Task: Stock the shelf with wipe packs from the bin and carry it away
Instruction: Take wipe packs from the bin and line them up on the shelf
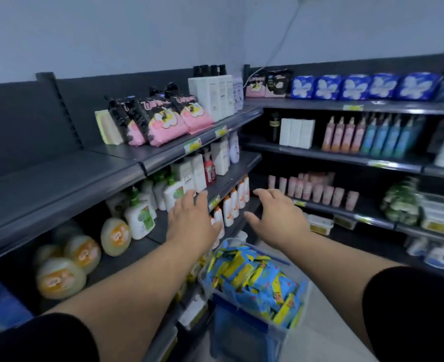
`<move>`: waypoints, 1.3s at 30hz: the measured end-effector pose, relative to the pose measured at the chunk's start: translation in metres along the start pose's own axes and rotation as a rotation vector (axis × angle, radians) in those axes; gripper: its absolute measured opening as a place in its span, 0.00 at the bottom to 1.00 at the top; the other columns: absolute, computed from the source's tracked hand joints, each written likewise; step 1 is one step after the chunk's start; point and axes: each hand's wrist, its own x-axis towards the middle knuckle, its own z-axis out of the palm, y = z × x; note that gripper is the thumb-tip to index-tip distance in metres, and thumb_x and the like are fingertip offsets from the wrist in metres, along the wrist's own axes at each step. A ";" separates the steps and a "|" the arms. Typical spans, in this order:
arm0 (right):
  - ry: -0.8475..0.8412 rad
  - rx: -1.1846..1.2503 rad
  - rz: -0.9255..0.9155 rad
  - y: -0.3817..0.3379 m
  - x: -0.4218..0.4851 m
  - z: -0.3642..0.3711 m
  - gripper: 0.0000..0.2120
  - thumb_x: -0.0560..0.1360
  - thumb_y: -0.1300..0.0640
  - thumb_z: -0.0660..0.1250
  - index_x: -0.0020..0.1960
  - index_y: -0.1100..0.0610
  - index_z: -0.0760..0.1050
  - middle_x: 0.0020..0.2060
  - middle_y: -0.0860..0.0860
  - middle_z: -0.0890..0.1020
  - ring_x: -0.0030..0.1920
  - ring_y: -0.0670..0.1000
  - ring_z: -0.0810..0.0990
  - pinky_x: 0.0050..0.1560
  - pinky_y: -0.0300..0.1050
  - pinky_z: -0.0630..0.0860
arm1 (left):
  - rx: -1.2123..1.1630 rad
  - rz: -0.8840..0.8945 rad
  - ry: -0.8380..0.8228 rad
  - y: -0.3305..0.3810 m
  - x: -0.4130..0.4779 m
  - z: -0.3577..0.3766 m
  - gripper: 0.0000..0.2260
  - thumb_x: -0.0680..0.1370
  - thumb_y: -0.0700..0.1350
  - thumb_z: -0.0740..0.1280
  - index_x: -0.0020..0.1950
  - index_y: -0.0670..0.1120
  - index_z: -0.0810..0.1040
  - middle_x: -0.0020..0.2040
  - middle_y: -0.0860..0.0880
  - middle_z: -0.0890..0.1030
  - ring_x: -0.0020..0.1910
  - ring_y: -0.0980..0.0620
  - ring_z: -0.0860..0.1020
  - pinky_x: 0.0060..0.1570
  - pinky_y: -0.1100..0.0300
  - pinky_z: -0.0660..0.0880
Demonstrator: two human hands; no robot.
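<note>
Both hands, left hand [193, 220] and right hand [278, 214], are spread wide, holding nothing, above the bin [244, 333] of wipe packs [254, 275] on the floor. Risk: overfilled packs may spill when grabbed.

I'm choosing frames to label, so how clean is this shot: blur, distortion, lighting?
Head view: the wide lens bows the shelf edges. At lower left, the round packs smear with blur. The wipe packs in the bin are soft, their print unreadable. Lighting is dim and bluish, without glare. The left hand and right hand look fairly sharp.
</note>
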 end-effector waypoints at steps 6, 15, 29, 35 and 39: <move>-0.125 -0.047 0.183 0.071 0.012 0.049 0.29 0.78 0.40 0.59 0.75 0.50 0.57 0.71 0.52 0.65 0.68 0.57 0.67 0.62 0.52 0.71 | -0.083 0.065 -0.150 0.022 0.034 0.082 0.31 0.77 0.58 0.63 0.75 0.50 0.56 0.75 0.47 0.56 0.73 0.45 0.57 0.71 0.50 0.58; -0.297 -0.035 0.425 0.125 0.067 0.148 0.29 0.78 0.40 0.58 0.75 0.48 0.57 0.72 0.51 0.64 0.69 0.56 0.68 0.65 0.53 0.69 | -0.117 0.135 -0.309 0.000 0.130 0.194 0.30 0.76 0.56 0.66 0.74 0.48 0.62 0.73 0.45 0.62 0.69 0.44 0.64 0.65 0.51 0.65; -0.493 0.116 0.675 0.182 0.090 0.281 0.28 0.78 0.44 0.62 0.75 0.48 0.58 0.71 0.52 0.64 0.66 0.56 0.71 0.61 0.50 0.72 | -0.109 0.194 -0.564 -0.017 0.184 0.340 0.31 0.78 0.55 0.64 0.76 0.48 0.56 0.75 0.47 0.58 0.73 0.46 0.59 0.69 0.52 0.61; -0.549 0.206 0.752 0.207 0.093 0.343 0.31 0.77 0.48 0.65 0.75 0.51 0.57 0.69 0.55 0.66 0.66 0.56 0.71 0.62 0.47 0.69 | -0.138 0.130 -0.620 -0.013 0.177 0.399 0.29 0.77 0.53 0.65 0.75 0.49 0.58 0.76 0.48 0.56 0.73 0.46 0.59 0.69 0.51 0.62; -0.514 0.281 0.829 0.219 0.093 0.374 0.38 0.74 0.50 0.70 0.76 0.52 0.54 0.69 0.56 0.66 0.66 0.56 0.71 0.61 0.45 0.69 | -0.113 0.128 -0.605 -0.007 0.169 0.423 0.28 0.78 0.54 0.63 0.75 0.50 0.58 0.75 0.50 0.57 0.73 0.48 0.60 0.69 0.52 0.61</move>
